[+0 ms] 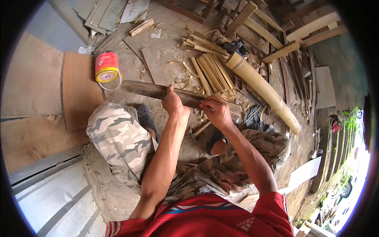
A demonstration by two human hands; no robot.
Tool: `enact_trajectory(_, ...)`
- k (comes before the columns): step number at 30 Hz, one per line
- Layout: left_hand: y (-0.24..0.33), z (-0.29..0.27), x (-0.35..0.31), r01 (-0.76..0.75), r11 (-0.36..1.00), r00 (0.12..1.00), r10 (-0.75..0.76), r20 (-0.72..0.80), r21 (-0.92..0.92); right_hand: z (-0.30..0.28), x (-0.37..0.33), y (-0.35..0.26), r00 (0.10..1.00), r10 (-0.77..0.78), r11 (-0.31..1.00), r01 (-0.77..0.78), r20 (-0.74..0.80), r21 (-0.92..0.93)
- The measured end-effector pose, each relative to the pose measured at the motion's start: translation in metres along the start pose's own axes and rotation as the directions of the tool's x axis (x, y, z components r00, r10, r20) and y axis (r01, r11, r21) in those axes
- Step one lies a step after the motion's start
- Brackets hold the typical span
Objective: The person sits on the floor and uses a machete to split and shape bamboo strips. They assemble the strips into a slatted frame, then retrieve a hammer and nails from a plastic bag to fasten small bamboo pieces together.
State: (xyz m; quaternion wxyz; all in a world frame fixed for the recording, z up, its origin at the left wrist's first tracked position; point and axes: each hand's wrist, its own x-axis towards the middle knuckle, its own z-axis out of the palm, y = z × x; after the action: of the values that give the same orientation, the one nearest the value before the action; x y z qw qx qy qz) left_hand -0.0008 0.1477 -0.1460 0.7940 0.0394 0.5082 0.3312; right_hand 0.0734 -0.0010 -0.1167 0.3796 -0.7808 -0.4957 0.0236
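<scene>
Across my lap, in front of my bent knees, lies a long dark-brown wooden board, slanting down toward the right. My left hand is wrapped round its middle, thumb up along the face. Farther right, my right hand has its fingers bent and pressed together at the board's upper edge. Whether something small is pinched in those fingers cannot be made out. Beneath the board, between my feet, a tool with a wooden handle lies on the ground.
A red and yellow tin with a handle stands left of the board's end. Beyond the board lie a stack of pale bamboo strips and a thick bamboo pole. Plywood sheets lean at left; timber frames fill the back right.
</scene>
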Motion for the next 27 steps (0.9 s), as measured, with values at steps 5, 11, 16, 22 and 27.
enact_trajectory(5,-0.010,0.001,0.001,0.006,0.999,1.000,-0.005,-0.030,0.045,0.005,-0.006,0.014,0.999,0.033,0.999,-0.033,0.031,-0.003)
enact_trajectory(11,-0.034,-0.026,0.030,0.017,0.989,1.000,-0.016,-0.011,0.145,0.016,-0.026,0.018,0.982,0.161,0.987,-0.160,0.101,-0.024)
enact_trajectory(16,-0.042,-0.049,0.048,0.037,0.975,0.998,-0.026,-0.053,0.220,0.023,-0.039,0.036,0.869,0.435,0.857,-0.480,0.235,0.188)
enact_trajectory(22,-0.051,-0.067,0.071,0.031,0.940,0.990,0.018,-0.140,0.340,0.028,-0.049,0.129,0.722,0.656,0.708,-0.690,0.220,0.152)
enact_trajectory(27,-0.065,-0.102,0.120,-0.077,0.883,0.995,0.096,-0.019,0.462,0.042,-0.059,0.201,0.602,0.790,0.608,-0.794,0.112,-0.019)
